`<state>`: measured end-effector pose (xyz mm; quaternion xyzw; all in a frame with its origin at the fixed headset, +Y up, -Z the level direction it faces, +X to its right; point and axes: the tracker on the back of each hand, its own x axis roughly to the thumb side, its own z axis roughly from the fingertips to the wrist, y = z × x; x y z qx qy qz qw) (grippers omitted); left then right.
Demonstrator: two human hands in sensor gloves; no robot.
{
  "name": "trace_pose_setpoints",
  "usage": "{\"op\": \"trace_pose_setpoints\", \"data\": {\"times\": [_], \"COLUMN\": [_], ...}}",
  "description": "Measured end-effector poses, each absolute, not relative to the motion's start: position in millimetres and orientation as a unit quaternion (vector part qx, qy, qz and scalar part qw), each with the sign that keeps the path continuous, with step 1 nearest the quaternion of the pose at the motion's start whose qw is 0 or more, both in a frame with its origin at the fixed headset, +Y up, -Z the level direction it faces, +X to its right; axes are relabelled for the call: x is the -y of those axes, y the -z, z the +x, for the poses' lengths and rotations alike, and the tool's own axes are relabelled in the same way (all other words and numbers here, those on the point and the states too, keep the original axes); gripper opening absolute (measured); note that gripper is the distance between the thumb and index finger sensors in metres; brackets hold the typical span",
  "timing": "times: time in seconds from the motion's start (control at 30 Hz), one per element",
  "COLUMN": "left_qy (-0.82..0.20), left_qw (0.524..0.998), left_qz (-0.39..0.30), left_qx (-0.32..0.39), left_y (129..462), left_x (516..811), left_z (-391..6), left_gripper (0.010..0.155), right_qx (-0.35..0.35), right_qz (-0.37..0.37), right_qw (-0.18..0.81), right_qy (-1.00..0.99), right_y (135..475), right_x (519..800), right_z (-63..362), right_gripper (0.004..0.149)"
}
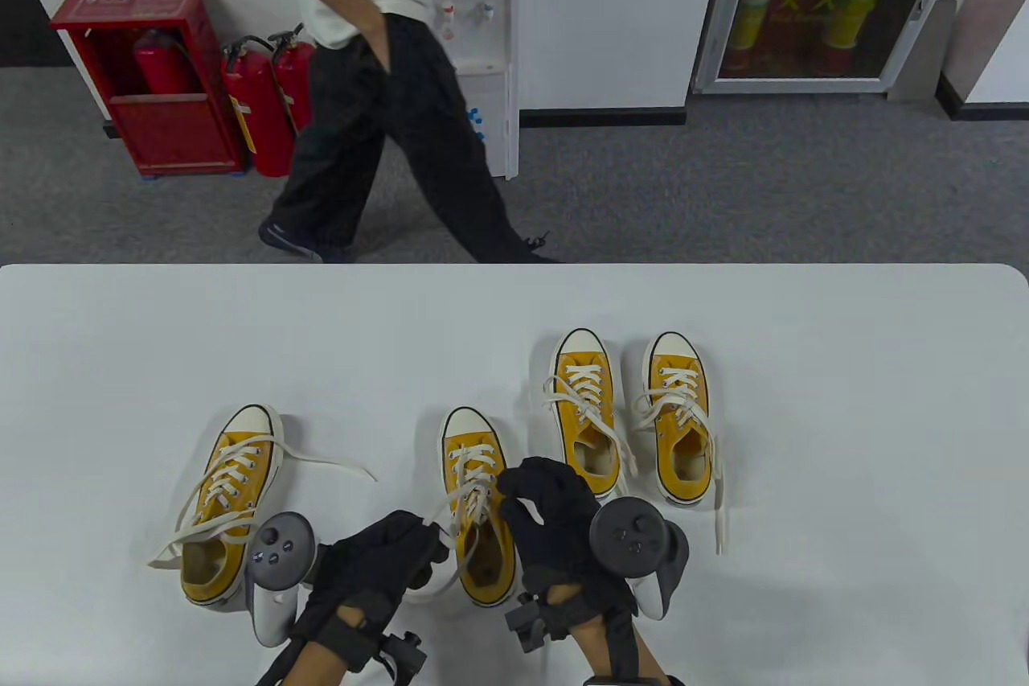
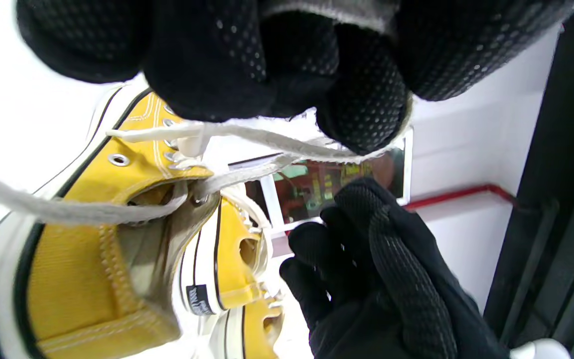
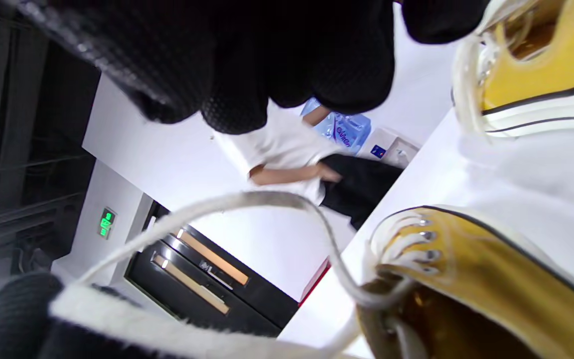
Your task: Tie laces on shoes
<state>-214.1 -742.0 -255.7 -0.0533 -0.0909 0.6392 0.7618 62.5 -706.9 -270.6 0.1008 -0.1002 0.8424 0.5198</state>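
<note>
Two hands over middle shoe (image 1: pixel 478 509) | left hand (image 1: pixel 378 569) — fingers pinch lace (image 1: pixel 442 513) | right hand (image 1: pixel 555 525) — fingers curled, grip unclear

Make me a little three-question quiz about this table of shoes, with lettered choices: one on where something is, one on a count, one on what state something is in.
1. Where is the yellow canvas sneaker that both gloved hands work on?
A. Far right
B. Second from the left
C. On the floor

2. How many yellow sneakers stand on the white table?
A. Two
B. Three
C. Four

3. What is the left hand doing?
A. Pinching a cream lace
B. Lying flat on the table
C. Holding a cup

Answers:
1 B: the yellow canvas sneaker sits between the left hand and right hand, with one loose-laced sneaker to its left and a pair to its right.
2 C: four show on the white table.
3 A: the left wrist view shows fingertips pinching the cream lace.
</note>
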Motion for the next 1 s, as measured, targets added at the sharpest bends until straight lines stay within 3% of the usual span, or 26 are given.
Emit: {"op": "trace_pose_setpoints", "data": {"times": [0.37,0.73,1.0], "left_qy": [-0.631,-0.613,-0.563], "left_qw": [0.764,0.778,0.818], "left_qz": [-0.065,-0.058,-0.007], "left_qx": [0.115,0.121,0.114], "left_y": [255.7,255.0,255.2], "left_x": [741.8,739.6,731.8], "left_z": [-210.6,-208.6,-218.8], "left_gripper": [0.04,0.04,0.054], "right_qx": [-0.005,0.017,0.047], "right_qz": [0.201,0.198,0.166], "right_qw": [0.47,0.467,0.502], "right_qy": [-0.86,-0.862,-0.848], "right_y": [266.0,262.6,265.8], "right_x": [715.1,717.5,706.9], "right_z": [28.6,23.1,41.2], "right_gripper": [0.066,0.043,0.043]}}
